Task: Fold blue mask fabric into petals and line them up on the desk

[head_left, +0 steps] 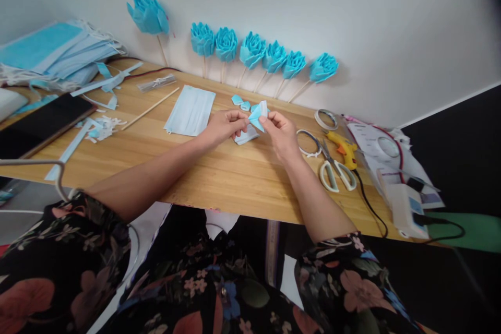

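Note:
Between my two hands, above the middle of the table, is a small folded piece of blue-and-white mask fabric [258,115]. My left hand [227,126] pinches its left edge between thumb and fingers. On the other side, my right hand [281,133] grips it with thumb and forefinger. Just below lies a cut white piece of mask fabric [247,135], partly covered by the fingers. Behind the hands are small folded blue petals [237,100]. A flat pale blue mask sheet [191,109] lies left of my left hand.
Several blue fabric flowers [252,49] on sticks lean against the wall. Scissors [334,167], a yellow glue gun [342,147] and tape rolls [326,119] lie right. Left are stacked masks [58,52], a wooden stick [151,108], scraps [102,128] and a phone [43,122].

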Demonstrator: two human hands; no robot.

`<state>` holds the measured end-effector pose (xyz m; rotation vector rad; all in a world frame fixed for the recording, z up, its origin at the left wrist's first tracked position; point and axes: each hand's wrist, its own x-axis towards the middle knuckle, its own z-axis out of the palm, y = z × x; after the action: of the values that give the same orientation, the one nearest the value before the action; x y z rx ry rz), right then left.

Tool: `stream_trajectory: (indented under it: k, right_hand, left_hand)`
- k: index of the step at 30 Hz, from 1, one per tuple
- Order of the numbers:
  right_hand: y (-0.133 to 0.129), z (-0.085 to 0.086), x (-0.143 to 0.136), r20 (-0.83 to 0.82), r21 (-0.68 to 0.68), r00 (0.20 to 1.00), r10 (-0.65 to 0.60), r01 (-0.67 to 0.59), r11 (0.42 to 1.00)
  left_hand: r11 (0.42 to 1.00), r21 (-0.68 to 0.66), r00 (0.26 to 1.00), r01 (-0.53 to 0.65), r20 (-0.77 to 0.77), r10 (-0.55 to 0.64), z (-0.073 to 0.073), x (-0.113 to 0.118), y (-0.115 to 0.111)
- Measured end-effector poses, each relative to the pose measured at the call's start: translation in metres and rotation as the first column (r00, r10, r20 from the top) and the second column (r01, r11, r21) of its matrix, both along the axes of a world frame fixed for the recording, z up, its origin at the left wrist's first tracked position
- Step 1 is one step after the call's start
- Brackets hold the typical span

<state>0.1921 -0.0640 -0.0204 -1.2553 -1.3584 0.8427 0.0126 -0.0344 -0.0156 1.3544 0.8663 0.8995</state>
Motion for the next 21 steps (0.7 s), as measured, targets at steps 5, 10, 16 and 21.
stream_trajectory:
  k: [5, 10, 16, 21]
  right_hand:
    - [0.0001, -0.0018, 0.0003, 0.009, -0.03, 1.0, 0.013, -0.013, 0.999]
    - [-0.0007, -0.0015, 0.0004, -0.008, -0.019, 0.999, 0.038, -0.038, 0.999]
    - [-0.0014, -0.0007, -0.0009, -0.011, -0.015, 0.999, 0.04, -0.04, 0.999]
    - [-0.002, -0.0003, -0.003, -0.03, -0.004, 0.997, 0.07, -0.07, 0.998]
  left_hand:
    - [1.0, -0.005, 1.0, -0.002, -0.005, 0.002, 0.0012, -0.0002, -0.0003]
    - [1.0, -0.015, 1.0, -0.016, -0.003, 0.016, 0.0032, -0.0005, -0.0005]
    - [1.0, 0.011, 0.999, -0.004, -0.034, 0.004, 0.006, -0.0006, -0.0021]
    - [1.0, -0.016, 0.999, -0.021, -0.027, 0.021, 0.0062, 0.0005, -0.0029]
